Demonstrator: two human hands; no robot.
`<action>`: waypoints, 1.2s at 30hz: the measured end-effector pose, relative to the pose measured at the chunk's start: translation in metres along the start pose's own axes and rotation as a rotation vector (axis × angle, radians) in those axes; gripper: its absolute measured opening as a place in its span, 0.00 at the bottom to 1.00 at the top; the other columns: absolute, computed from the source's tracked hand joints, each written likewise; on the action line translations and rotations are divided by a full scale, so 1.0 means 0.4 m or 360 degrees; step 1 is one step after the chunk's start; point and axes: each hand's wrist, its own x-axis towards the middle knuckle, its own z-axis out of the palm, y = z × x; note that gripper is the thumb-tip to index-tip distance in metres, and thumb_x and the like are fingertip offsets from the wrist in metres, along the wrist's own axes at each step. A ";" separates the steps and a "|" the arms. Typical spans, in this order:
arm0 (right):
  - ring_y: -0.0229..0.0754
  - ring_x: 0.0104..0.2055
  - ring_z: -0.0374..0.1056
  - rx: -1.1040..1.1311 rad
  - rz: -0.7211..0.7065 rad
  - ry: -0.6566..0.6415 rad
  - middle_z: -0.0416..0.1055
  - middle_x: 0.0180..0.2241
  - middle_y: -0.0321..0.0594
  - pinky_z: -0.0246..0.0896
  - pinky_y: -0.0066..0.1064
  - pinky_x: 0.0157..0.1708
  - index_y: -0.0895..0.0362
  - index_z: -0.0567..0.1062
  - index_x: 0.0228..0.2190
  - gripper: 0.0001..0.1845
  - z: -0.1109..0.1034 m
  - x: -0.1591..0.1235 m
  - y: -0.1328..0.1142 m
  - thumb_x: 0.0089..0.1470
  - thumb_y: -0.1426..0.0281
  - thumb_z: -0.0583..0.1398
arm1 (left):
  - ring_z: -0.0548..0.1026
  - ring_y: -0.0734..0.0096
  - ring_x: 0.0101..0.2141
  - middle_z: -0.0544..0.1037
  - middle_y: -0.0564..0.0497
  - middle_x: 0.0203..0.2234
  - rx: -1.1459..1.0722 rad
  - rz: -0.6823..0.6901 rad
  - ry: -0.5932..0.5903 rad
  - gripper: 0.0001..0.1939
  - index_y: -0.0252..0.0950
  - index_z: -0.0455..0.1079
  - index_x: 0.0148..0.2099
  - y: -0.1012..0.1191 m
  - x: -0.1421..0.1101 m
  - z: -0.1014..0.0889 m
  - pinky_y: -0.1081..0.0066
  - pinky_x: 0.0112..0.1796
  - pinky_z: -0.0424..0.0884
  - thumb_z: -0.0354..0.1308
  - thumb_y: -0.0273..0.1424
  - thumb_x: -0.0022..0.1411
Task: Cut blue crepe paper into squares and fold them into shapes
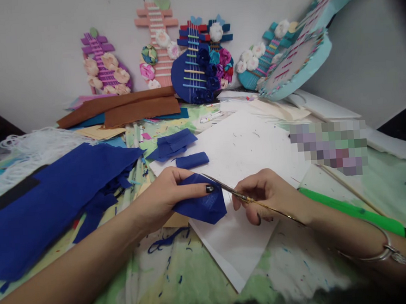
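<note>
My left hand (pixel 172 189) pinches a folded piece of dark blue crepe paper (pixel 206 205) between thumb and fingers. In my right hand (pixel 265 194) is a pair of slim scissors (pixel 239 193), with their blades pointing left along the top edge of the blue piece. Whether the blades bite into it I cannot tell. Just behind lie a small blue roll (pixel 192 160) and some folded blue pieces (pixel 173 144). Under both hands is a white sheet of paper (pixel 244 144) with tiny dark snippets on it.
Large blue crepe sheets (pixel 53 195) spread at the left, near white yarn (pixel 39 145). Brown sheets (pixel 140 110) lie at the back. Several decorated instrument-shaped crafts (pixel 187 74) lean against the wall. A green tube-like object (pixel 353 211) lies beneath my right forearm, beside a thin stick (pixel 351 188).
</note>
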 end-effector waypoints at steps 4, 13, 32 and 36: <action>0.27 0.13 0.49 -0.0030 -0.0001 0.0021 0.59 0.11 0.28 0.43 0.21 0.12 0.60 0.75 0.21 0.10 0.000 0.000 0.000 0.37 0.68 0.69 | 0.73 0.77 0.20 0.78 0.50 0.19 -0.0005 -0.0003 0.0005 0.05 0.32 0.78 0.25 0.000 0.001 0.000 0.80 0.23 0.70 0.67 0.30 0.47; 0.27 0.13 0.50 -0.0070 -0.0001 0.0042 0.59 0.11 0.28 0.43 0.21 0.12 0.62 0.75 0.21 0.16 -0.001 -0.002 -0.004 0.35 0.63 0.71 | 0.74 0.77 0.20 0.79 0.50 0.20 -0.0012 -0.0016 -0.0017 0.06 0.31 0.77 0.26 0.001 -0.002 -0.002 0.82 0.24 0.70 0.67 0.29 0.48; 0.25 0.12 0.49 -0.0092 -0.0052 0.0076 0.59 0.10 0.27 0.42 0.20 0.10 0.61 0.76 0.21 0.08 0.002 0.002 0.005 0.38 0.72 0.69 | 0.77 0.74 0.22 0.81 0.47 0.22 -0.0065 -0.0019 -0.0056 0.04 0.30 0.78 0.27 0.005 -0.001 -0.002 0.80 0.26 0.74 0.65 0.27 0.51; 0.25 0.12 0.49 -0.0110 -0.0051 0.0102 0.59 0.10 0.27 0.41 0.20 0.10 0.61 0.76 0.20 0.09 0.004 0.003 0.003 0.37 0.71 0.70 | 0.77 0.75 0.21 0.81 0.48 0.21 -0.0086 -0.0019 -0.0063 0.03 0.31 0.78 0.27 0.003 0.001 -0.002 0.81 0.26 0.74 0.65 0.27 0.51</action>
